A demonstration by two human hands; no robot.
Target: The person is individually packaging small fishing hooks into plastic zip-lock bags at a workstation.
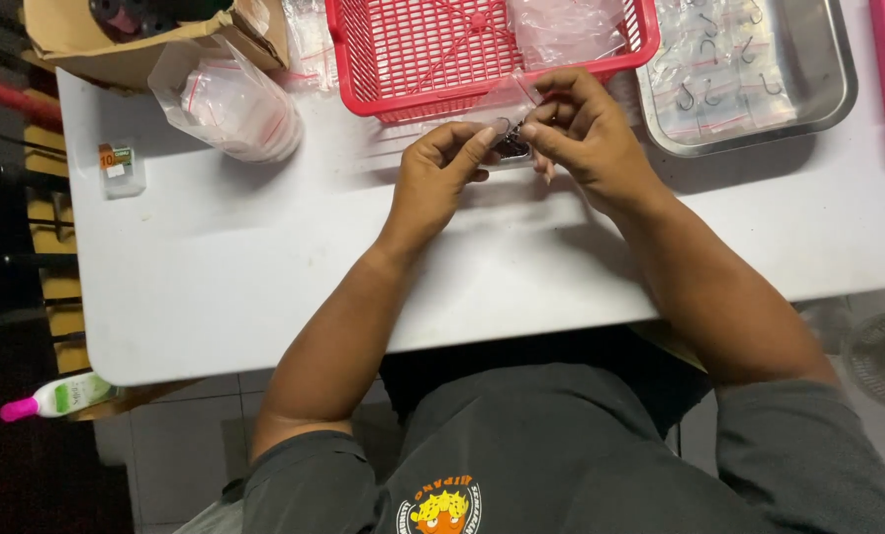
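At the worktop's (264, 277) rounded left corner we see dark floor beyond, a white bottle with a pink cap (56, 398) lying below the edge, and a small clear box (121, 170) alone near the rim. Bare white surface spreads before us toward the near edge, open for our forearms. Further back sit a cardboard box (86, 44) and a bundle of clear bags (230, 104). Our left hand (442, 173) and right hand (581, 133) meet just in front of the red basket (403, 49), fingers narrowly pinching a small clear bag (507, 104) with dark little pieces inside. Right of it, a steel tray (818, 89) holds hooks; grey tiles show below.
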